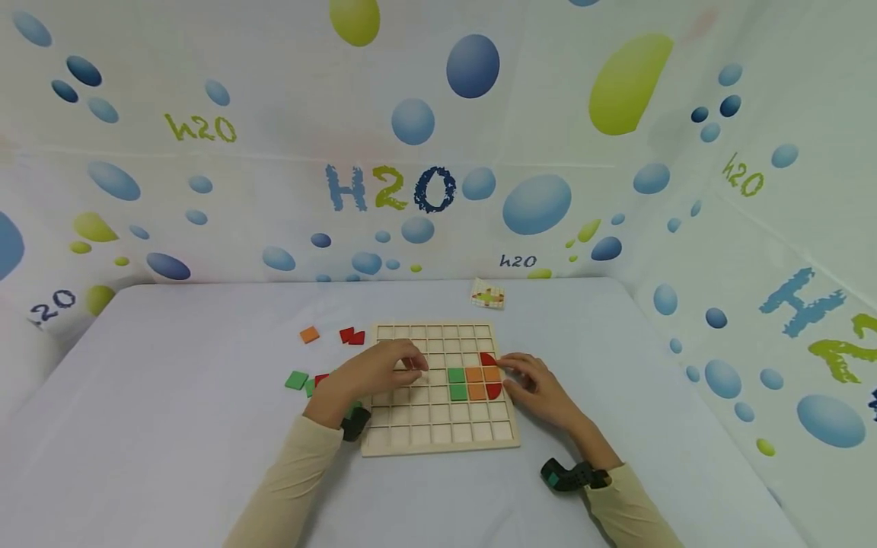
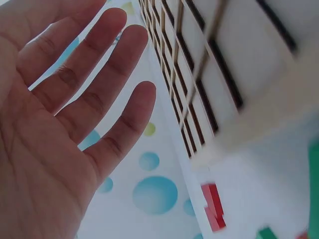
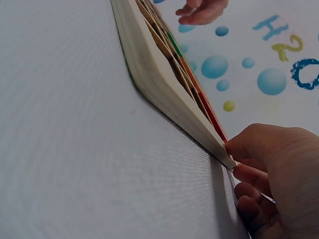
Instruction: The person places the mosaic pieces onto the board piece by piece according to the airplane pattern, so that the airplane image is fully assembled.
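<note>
A square wooden grid board (image 1: 411,434) lies on the white table. Green tiles (image 1: 457,375), orange tiles (image 1: 474,374) and red curved tiles (image 1: 487,358) sit in its right-hand cells. Over the board's left half hovers my left hand (image 1: 384,369); the left wrist view shows its fingers (image 2: 119,64) spread, the palm bare. At the board's right edge, my right hand (image 1: 541,392) holds the rim beside the red tiles with bent thumb and fingers. In the right wrist view its thumb (image 3: 249,142) touches the board's edge (image 3: 164,89), the other fingers curled behind it.
Left of the board lie an orange tile (image 1: 310,335), red tiles (image 1: 347,335) and green tiles (image 1: 296,380), some partly behind the left hand. A small pattern card (image 1: 488,294) is at the back of the table. A printed curtain (image 1: 274,205) stands behind.
</note>
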{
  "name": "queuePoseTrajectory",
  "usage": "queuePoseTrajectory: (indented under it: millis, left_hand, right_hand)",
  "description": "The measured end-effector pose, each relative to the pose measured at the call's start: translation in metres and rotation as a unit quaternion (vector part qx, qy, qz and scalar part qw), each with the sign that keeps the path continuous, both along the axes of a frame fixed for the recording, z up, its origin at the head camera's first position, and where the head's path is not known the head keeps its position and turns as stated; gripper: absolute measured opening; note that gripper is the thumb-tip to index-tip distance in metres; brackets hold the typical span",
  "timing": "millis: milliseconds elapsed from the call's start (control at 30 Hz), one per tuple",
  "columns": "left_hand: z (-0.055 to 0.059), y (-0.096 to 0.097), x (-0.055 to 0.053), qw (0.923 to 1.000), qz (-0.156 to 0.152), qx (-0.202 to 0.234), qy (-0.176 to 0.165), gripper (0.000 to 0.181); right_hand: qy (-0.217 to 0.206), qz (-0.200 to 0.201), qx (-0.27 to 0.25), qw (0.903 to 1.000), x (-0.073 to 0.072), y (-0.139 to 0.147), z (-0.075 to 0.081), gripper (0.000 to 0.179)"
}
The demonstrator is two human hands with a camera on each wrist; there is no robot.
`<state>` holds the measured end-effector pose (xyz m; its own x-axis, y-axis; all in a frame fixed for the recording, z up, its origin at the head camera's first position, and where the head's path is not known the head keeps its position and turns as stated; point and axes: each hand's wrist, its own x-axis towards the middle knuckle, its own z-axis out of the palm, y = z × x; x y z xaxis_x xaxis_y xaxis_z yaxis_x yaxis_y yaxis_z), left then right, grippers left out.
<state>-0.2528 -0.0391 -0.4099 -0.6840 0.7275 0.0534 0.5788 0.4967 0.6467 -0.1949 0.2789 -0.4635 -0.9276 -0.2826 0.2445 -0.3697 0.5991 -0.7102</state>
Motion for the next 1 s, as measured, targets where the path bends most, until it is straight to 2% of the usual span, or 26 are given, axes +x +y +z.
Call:
queuePoseTrajectory:
  millis: [233,500,600,800,1000]
  left_hand:
    - [0.000,-0.019,0.000,0.9998,0.021,0.000,0.004,0.011]
    - [-0.001,-0.040,0.004,0.9992,0.040,-0.007,0.004,0.011]
    - [-0.001,-0.047,0.005,0.9990,0.044,-0.010,0.002,0.011]
    - [-0.003,-0.060,0.007,0.9977,0.061,-0.024,-0.017,0.013]
    - [-0.005,-0.072,0.010,0.9971,0.066,-0.033,-0.018,0.011]
  right_hand:
    - [-0.005,-0.009,0.007,0.9999,-0.001,-0.001,-0.001,0.035]
    - [-0.009,0.002,0.002,1.0000,0.014,-0.016,0.032,0.033]
    - [-0.007,0.004,0.003,1.0000,0.017,-0.017,0.038,0.033]
    - [-0.007,0.006,-0.002,1.0000,0.017,-0.018,0.038,0.033]
    - [-0.013,0.004,-0.002,0.9999,0.017,-0.018,0.039,0.033]
